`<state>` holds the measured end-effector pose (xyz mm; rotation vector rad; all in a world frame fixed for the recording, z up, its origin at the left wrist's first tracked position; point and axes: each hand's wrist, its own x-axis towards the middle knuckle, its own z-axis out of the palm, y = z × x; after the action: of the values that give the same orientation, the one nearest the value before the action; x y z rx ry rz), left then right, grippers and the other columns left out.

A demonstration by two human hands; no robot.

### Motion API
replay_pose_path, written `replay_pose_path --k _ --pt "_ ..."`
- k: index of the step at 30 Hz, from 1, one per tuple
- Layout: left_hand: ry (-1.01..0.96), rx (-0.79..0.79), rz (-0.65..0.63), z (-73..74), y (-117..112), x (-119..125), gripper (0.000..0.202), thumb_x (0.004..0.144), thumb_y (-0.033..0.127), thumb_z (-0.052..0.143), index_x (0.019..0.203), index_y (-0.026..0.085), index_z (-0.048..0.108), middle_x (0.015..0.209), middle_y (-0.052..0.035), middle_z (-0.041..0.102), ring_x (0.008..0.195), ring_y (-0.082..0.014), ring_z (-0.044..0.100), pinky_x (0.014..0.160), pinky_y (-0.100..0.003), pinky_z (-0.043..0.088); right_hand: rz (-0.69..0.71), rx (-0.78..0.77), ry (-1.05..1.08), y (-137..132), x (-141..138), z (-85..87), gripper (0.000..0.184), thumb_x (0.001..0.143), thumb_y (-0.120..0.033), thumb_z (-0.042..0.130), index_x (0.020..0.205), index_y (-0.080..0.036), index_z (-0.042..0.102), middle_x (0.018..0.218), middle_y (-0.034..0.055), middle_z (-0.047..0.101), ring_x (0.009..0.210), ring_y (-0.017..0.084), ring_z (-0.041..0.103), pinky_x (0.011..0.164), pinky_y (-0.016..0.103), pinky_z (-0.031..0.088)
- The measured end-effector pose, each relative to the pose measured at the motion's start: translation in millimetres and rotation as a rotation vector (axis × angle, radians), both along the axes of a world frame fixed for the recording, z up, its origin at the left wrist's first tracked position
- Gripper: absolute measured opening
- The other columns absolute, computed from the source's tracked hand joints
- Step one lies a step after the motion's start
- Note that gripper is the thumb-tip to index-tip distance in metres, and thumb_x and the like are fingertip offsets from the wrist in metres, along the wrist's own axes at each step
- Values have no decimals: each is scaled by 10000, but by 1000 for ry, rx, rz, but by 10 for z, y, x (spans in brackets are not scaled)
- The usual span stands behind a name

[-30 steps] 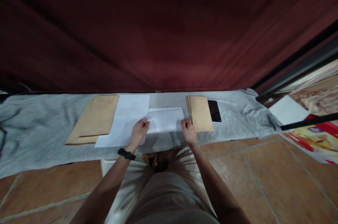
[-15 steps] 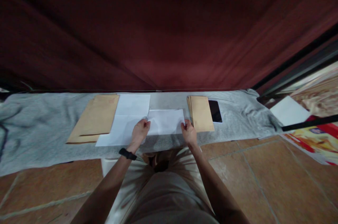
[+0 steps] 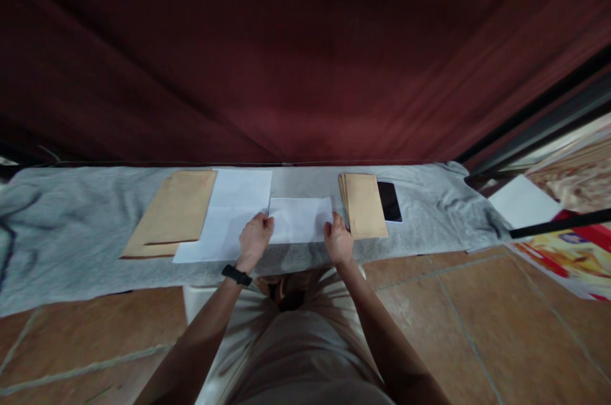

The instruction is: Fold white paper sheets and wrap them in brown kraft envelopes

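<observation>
The left hand point(image 3: 256, 239), thumb and fingers nearly closed, pinches the folded white paper point(image 3: 300, 220) by its left end; the right hand point(image 3: 339, 241), loosely curled, touches its right end, whether pinching I cannot tell. Between them the paper seems steadied flat. From it, large envelopes point(image 3: 184, 207) and white sheet point(image 3: 236, 195) lie toward nine o'clock, small envelopes point(image 3: 366, 207) and phone point(image 3: 389, 200) toward three, seemingly within easy reach.

Folded white sheet point(image 3: 300, 220): skewed rear layer from 1 s ago no longer visible, far edge reads as one line. Left hand point(image 3: 256, 236) nudged right; right hand point(image 3: 338, 242) slightly inward, fingers straighter.
</observation>
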<state>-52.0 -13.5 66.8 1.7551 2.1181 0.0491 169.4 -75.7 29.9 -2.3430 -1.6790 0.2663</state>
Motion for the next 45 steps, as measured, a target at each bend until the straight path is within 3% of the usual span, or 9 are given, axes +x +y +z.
replay_pose_path --k 6,14,19,24,34,38,42,45 --pt "-3 1 17 3 10 20 313 973 410 453 1074 216 678 1032 -121 764 964 -276 715 755 -326 488 30 57 -53 1 -24 -43 451 1045 -280 337 1452 -121 448 1225 202 629 922 255 696 744 330 544" --pt "47 7 8 22 10 58 310 967 407 461 1066 212 682 997 -121 761 935 -266 716 747 -318 498 146 252 -27 13 -9 -124 407 1017 -197 389 1389 -119 532 1398 233 536 1214 313 549 1028 491 464" --pt "64 9 -6 25 -8 73 334 984 399 429 1093 204 677 995 -125 754 949 -274 713 759 -332 500 308 339 56 39 -95 -185 422 1032 -222 390 1408 -90 527 1522 204 456 1439 299 375 1136 476 405" --pt "65 9 -10 19 -18 74 335 988 393 430 1117 194 666 979 -130 751 938 -285 714 750 -338 496 385 304 85 12 -192 -284 478 1045 -267 396 1490 -104 465 1588 174 407 1496 284 318 1187 495 358" --pt "155 98 -53 14 -103 134 368 1014 361 366 1207 147 596 882 -138 710 878 -287 703 753 -352 493 351 266 79 -30 -220 -342 498 1028 -276 437 1504 -134 465 1591 135 418 1489 280 349 1214 491 310" --pt "144 287 -135 -58 -142 170 349 995 271 382 1242 121 579 1097 -186 687 1065 -304 660 912 -402 487 347 259 81 -30 -231 -338 501 1023 -266 431 1506 -136 462 1590 131 420 1486 276 353 1214 488 307" --pt "3 460 -405 -221 -180 341 446 1014 263 349 1401 101 503 1479 -188 517 1390 -295 461 1145 -429 368 348 255 77 -33 -236 -328 504 1017 -258 434 1502 -123 467 1594 140 412 1494 278 340 1218 484 301" --pt "-72 474 -549 -372 -199 506 497 1028 289 323 1473 106 447 1605 -146 390 1516 -272 289 1228 -451 272 353 249 73 -26 -234 -312 495 1017 -245 430 1497 -131 474 1595 140 409 1492 270 346 1218 486 300"
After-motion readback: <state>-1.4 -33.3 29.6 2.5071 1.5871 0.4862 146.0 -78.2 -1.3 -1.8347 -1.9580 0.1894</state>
